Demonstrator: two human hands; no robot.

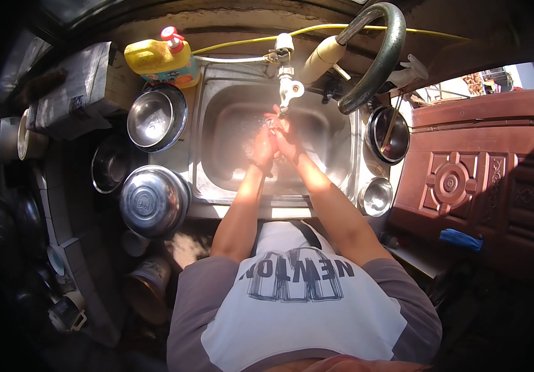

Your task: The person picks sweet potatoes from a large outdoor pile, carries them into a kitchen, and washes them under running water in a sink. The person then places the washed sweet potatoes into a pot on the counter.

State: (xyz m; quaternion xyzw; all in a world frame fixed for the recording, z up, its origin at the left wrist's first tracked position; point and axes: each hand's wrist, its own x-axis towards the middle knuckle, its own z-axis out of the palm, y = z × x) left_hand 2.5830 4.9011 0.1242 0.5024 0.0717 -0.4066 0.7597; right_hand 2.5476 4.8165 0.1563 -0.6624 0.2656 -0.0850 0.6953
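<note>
Water runs from a metal tap (290,93) over my two hands, which are together above a stainless steel sink (229,158). My left hand (264,144) touches my right hand (287,137) just under the spout. Glare and splashing water blur the fingers, so their exact pose is hard to tell. I make out no object between the palms. A dark band circles the wrist on the left side of the picture. Behind the sink's left corner stands a yellow plastic jug with a red pump top (162,58).
Metal basins (150,202) and bowls (150,118) stand left of the sink. A dark pan (388,135) and a small steel bowl (377,196) are at its right. A thick curved pipe (394,46) arches behind the tap. A red-brown panelled door (471,139) is further right.
</note>
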